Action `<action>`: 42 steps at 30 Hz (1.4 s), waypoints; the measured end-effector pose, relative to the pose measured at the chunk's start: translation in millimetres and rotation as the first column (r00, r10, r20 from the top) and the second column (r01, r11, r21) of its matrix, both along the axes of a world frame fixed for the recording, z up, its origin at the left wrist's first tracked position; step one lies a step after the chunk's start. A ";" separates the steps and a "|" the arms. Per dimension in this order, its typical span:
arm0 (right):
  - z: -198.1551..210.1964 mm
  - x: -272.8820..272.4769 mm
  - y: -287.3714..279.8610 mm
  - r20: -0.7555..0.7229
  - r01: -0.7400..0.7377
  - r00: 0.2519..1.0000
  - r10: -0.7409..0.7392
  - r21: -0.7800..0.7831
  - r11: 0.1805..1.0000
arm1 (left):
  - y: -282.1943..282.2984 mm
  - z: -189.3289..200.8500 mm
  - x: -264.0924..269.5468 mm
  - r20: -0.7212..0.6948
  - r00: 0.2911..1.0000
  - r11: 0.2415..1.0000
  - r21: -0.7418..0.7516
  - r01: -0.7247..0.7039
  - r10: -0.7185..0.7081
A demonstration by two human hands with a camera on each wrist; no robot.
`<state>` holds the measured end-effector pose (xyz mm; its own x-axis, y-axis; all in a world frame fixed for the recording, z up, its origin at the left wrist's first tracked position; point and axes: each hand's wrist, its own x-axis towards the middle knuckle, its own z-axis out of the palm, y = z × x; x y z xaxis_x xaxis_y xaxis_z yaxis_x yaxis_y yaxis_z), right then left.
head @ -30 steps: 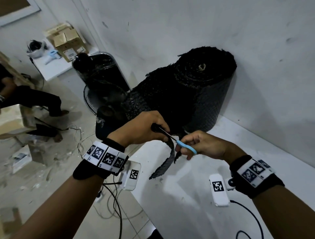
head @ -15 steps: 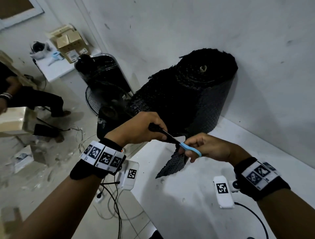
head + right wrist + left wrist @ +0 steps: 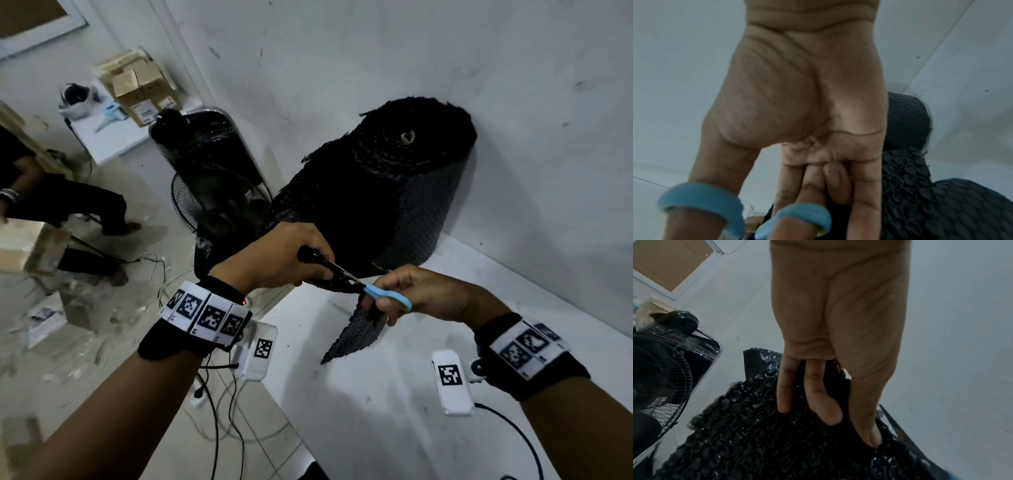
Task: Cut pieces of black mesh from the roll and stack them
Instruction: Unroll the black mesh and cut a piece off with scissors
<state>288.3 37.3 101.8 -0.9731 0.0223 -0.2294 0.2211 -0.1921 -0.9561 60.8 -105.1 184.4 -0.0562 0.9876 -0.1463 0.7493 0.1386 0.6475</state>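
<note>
Over on the far left, a seated person (image 3: 51,202) is sitting by the floor clutter, and cardboard boxes (image 3: 137,85) are resting on a small white table. Moving right, a black fan (image 3: 205,192) is standing on the floor against the wall, right beside the worktop's left edge.

Now the left hand (image 3: 277,260) is curling round the loose black mesh sheet (image 3: 756,434); its fingers (image 3: 816,395) are pressing down into the bubbly surface with the thumb alongside, gripping the sheet at the worktop's left edge. The scissors (image 3: 373,291) are crossing between the two hands, blades biting into the mesh just right of that left hand. A cut flap of mesh (image 3: 356,335) is hanging down below the blades, its tip touching the white worktop (image 3: 394,428).

The right hand (image 3: 424,294) is working the scissors: thumb and a finger are threaded through the blue handle loops (image 3: 701,198), and the other fingers are curled in beside them.

Behind both hands, the big mesh roll (image 3: 404,181) is standing upright at the far side of the worktop, close to the wall, its loose sheet trailing leftward toward the left hand.
</note>
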 end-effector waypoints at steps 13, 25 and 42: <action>2.5 -6.1 -3.9 0.004 0.012 1.000 -0.012 0.041 0.999 | 1.8 -4.2 2.6 -0.114 0.990 0.995 0.048 0.089 -0.083; 3.7 0.7 0.5 -0.004 0.004 1.000 -0.004 0.014 1.000 | 1.3 -1.5 2.3 -0.136 0.989 0.993 0.092 0.073 -0.060; 5.2 4.1 2.0 -0.005 0.008 1.000 -0.007 0.046 0.999 | 1.3 1.9 1.0 -0.046 0.998 0.998 0.053 0.042 -0.039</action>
<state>292.3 39.3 107.0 -0.9739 0.0401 -0.2233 0.2151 -0.1497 -0.9651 61.9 -103.8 186.3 -0.0214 0.9956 -0.0909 0.7822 0.0733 0.6186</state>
